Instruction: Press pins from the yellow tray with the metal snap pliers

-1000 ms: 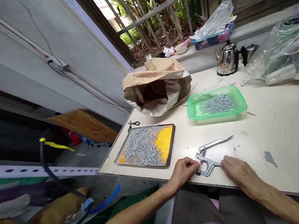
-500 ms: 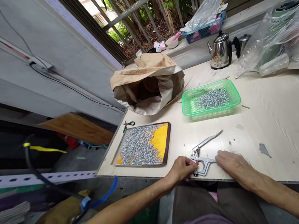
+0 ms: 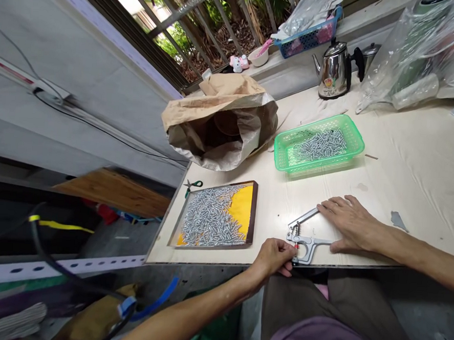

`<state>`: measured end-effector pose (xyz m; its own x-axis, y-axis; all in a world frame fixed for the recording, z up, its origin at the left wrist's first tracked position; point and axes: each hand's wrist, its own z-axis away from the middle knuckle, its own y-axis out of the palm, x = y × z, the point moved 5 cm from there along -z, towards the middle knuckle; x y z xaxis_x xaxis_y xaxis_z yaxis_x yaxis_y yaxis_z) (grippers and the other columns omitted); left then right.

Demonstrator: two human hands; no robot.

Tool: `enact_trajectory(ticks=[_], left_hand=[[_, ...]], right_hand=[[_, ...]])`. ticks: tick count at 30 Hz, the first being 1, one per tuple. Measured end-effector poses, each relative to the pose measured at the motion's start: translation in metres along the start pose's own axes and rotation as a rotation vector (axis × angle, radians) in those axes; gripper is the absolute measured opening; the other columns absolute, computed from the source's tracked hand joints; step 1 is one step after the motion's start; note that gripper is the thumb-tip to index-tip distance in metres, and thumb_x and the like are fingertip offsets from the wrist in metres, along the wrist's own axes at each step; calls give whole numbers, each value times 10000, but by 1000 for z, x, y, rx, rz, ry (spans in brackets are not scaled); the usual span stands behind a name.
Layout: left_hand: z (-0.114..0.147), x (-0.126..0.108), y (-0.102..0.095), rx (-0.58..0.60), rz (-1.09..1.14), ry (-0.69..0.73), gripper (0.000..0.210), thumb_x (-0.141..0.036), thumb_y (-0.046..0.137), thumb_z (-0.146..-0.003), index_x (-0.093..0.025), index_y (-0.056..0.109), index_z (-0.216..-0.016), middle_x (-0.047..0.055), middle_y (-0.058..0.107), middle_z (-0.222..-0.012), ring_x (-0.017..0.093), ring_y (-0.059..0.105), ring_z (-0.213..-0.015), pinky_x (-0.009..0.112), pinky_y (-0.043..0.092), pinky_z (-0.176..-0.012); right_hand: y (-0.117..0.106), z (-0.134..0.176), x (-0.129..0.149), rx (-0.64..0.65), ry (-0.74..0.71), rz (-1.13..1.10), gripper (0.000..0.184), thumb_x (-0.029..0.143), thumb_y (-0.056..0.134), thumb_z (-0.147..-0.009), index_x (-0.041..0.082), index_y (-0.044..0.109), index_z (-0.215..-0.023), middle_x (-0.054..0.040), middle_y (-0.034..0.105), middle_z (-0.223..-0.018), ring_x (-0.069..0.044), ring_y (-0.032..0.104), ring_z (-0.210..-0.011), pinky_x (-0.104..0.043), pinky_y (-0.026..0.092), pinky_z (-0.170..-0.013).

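A pair of metal snap-fastener pliers lies at the table's front edge, its two handles spread apart. My right hand spans the handles, fingers over the upper one and thumb against the lower one. At the jaw, which has a spring and a red part, my left hand is closed in a pinch; whatever sits between its fingertips is too small to make out. To the left, a shallow tray with a yellow bottom holds many small silvery metal pieces. More such pieces lie in a green basket.
An open brown paper sack stands behind the tray, near the window. Green-handled scissors lie by the tray's far left corner. A steel kettle and a plastic-wrapped object stand at the back right.
My right hand has opened out from the lower handle and reached up onto the upper handle. My left hand stays pinched at the jaw. The view has shifted slightly.
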<state>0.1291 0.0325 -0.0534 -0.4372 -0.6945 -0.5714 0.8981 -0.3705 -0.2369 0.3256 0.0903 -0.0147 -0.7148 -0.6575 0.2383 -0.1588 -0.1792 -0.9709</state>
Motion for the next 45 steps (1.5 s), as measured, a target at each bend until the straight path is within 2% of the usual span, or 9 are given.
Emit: enact_trajectory(ticks=[6,11,16,23,28,32,35,39,45], left_hand=[[3,6,-4,-54,-162,39,340,-458,652,-749,-124,590,-720,-39,504,-485,105,514,-420,245,476,-467],[20,-29,2,-367,-653,651,179,-321,589,-830,-163,570,-912,67,612,-941,203,598,-852,371,518,-759],[8,-67,38,-205,-925,1098,677,-356,691,-775,-158,346,-1324,173,469,-1317,306,451,-1204,492,415,-992],[-4,-85,47,-44,-1102,1079,689,-394,688,-772,-110,356,-1305,159,523,-1128,290,505,-1014,452,478,-857],[-7,-87,54,-69,-1116,1105,222,-324,495,-910,-137,537,-1022,95,568,-960,237,506,-899,381,472,-789],[-13,-85,59,-120,-1113,1104,207,-279,416,-944,-165,559,-847,65,583,-857,215,522,-844,350,473,-747],[-11,-81,60,-227,-1110,1100,195,-287,453,-929,-143,554,-1014,94,599,-940,236,550,-888,383,495,-764],[5,-63,70,-423,-1042,1206,321,-219,445,-921,-90,471,-1214,194,545,-1210,291,518,-1130,458,467,-926],[18,-35,98,-478,-905,1351,339,-98,321,-929,-88,485,-1226,161,594,-1197,246,554,-1135,442,458,-1006]], right_hand=[[-6,3,9,-38,-33,-8,757,344,796,-608,160,471,-1266,-98,639,-1021,-290,542,-952,-442,369,-839],[-6,8,14,-89,-54,-82,734,242,769,-658,154,431,-1303,-83,636,-968,-255,537,-896,-385,407,-790],[-3,12,12,-61,13,-103,852,265,810,-596,96,397,-1321,-136,612,-1072,-287,528,-964,-393,453,-800],[-3,18,6,29,115,22,609,351,836,-559,107,583,-1056,-124,609,-960,-279,530,-885,-383,463,-761],[2,22,12,-50,65,5,59,127,584,-802,150,598,-855,-77,589,-829,-209,517,-776,-332,424,-700],[4,24,10,-112,38,-54,227,78,412,-873,189,553,-735,-50,571,-771,-186,504,-728,-318,410,-671],[3,21,0,-117,45,-80,77,156,545,-837,177,589,-897,-69,594,-877,-208,520,-818,-330,437,-721],[4,15,-22,-41,25,-85,572,360,755,-668,125,553,-1149,-141,585,-1081,-288,511,-969,-401,456,-790],[-3,-4,-41,-53,14,-86,216,229,455,-892,146,635,-979,-110,613,-930,-222,531,-855,-355,436,-761]])
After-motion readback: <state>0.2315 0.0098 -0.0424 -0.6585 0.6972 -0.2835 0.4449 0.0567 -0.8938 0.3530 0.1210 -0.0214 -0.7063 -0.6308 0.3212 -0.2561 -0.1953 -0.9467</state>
